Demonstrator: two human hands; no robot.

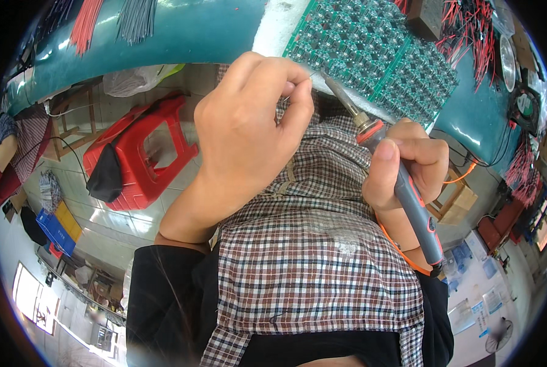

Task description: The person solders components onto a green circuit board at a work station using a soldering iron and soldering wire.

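Observation:
In my right hand [415, 160] is a soldering iron [415, 211] with a grey and orange handle, gripped like a pen. Its metal tip points up and left, close to the fingertips of my left hand [246, 125]. Those fingers are closed in a pinch on a thin wire [314, 74], whose short end shows beside the iron's tip; most of it is hidden by the fingers. Just beyond both hands lies a panel of green circuit boards [371, 49] on a white foam sheet [273, 27].
Bundles of red wires [469, 37] and grey wires [137, 21] lie on the green bench mat [194, 37]. A dark block [429, 18] rests on the boards. An orange cord [402, 251] trails from the iron. A red stool [142, 153] stands on the floor at left.

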